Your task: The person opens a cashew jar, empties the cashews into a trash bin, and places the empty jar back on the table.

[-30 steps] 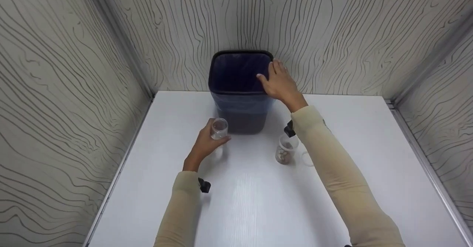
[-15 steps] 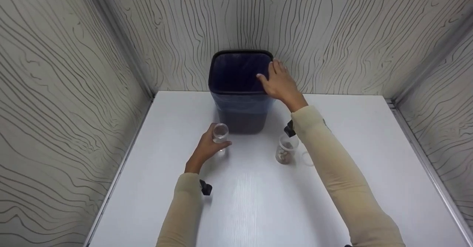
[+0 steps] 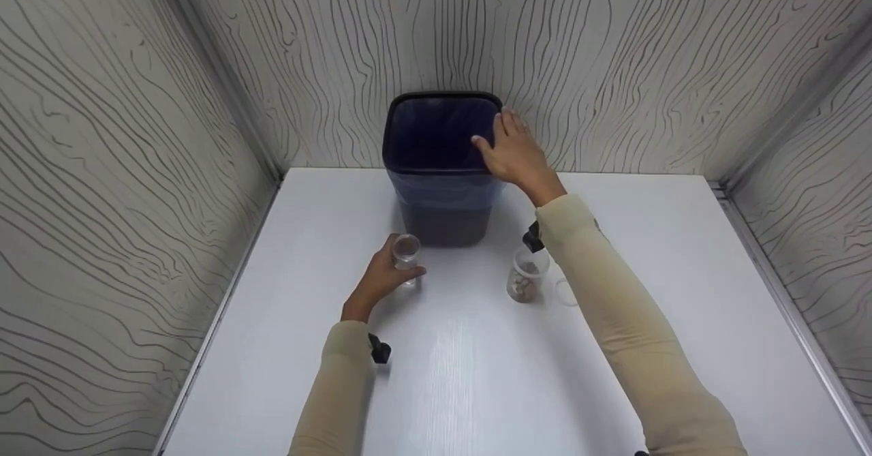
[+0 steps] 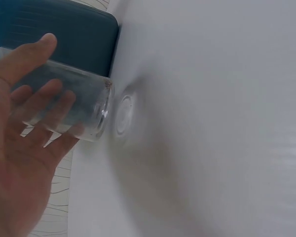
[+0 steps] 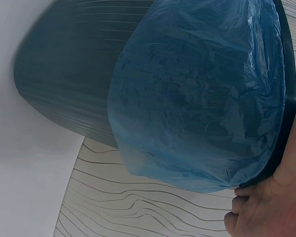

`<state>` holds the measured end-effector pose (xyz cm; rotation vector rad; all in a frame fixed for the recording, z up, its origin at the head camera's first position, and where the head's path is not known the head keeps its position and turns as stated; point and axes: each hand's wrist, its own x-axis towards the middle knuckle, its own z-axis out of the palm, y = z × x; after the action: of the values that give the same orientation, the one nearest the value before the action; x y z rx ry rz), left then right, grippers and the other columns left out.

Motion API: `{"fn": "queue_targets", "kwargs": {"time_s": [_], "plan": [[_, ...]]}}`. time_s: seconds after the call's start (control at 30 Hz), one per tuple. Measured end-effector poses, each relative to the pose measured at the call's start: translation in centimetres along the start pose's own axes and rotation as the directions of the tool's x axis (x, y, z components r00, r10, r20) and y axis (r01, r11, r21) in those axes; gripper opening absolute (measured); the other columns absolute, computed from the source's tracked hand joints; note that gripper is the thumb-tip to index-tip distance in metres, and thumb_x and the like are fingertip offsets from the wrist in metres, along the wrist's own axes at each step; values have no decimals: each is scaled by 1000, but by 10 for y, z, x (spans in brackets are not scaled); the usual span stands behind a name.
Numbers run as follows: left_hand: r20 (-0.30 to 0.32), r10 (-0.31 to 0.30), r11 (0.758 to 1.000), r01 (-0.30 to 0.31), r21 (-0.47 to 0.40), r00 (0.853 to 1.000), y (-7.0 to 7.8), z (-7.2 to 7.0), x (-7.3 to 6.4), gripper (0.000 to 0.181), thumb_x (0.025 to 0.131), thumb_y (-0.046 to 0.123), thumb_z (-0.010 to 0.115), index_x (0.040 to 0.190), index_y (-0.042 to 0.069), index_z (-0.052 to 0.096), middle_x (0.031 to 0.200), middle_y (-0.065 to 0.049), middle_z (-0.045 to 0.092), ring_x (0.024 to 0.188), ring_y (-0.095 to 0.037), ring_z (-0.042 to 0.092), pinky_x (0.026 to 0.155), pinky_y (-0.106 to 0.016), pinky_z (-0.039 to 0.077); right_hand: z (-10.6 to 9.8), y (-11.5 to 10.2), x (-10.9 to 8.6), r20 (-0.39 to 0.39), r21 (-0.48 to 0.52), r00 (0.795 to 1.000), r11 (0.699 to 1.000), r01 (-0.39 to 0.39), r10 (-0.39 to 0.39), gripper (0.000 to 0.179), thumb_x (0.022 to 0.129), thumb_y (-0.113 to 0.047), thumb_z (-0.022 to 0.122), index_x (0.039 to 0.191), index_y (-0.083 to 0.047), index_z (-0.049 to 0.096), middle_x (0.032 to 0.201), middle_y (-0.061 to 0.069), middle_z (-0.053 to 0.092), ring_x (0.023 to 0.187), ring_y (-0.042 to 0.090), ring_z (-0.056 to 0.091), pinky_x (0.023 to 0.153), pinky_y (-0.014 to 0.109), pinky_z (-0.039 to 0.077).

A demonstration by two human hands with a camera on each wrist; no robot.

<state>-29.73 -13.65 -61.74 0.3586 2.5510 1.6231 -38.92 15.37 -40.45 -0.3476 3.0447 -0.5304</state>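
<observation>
My left hand (image 3: 381,277) grips a clear glass jar (image 3: 407,251), thumb on one side and fingers on the other. In the left wrist view the jar (image 4: 94,94) looks empty, its base just above the white table with its reflection beneath. My right hand (image 3: 516,155) rests at the right rim of a dark bin (image 3: 443,171), fingers extended and thumb over the opening. A blue plastic bag (image 5: 197,98) lines the bin and folds down outside its rim. Part of the right fingers is hidden in the right wrist view.
A clear plastic cup (image 3: 523,283) with small pale and brown pieces stands beneath the right forearm. Next to it lies a whitish ring (image 3: 558,294), partly covered by the sleeve. Wood-patterned walls (image 3: 327,67) enclose the white table (image 3: 436,374) at the back and sides.
My left hand has moved the jar toward me and down, away from the bin's front. The right hand, the bin and the cup have stayed in place.
</observation>
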Motion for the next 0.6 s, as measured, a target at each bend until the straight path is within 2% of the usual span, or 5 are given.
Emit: {"fn": "queue_targets", "kwargs": {"time_s": [0.6], "plan": [[7, -36, 999, 36, 13, 999, -11, 6, -2, 79, 86, 27, 90, 152, 17, 48, 154, -12, 58, 150, -37, 49, 124, -59, 36, 1, 0, 0, -1, -2, 1000, 1000, 1, -1, 82, 114, -54, 23, 168, 4, 4, 179, 23, -4, 167, 38, -5, 135, 50, 1]]}}
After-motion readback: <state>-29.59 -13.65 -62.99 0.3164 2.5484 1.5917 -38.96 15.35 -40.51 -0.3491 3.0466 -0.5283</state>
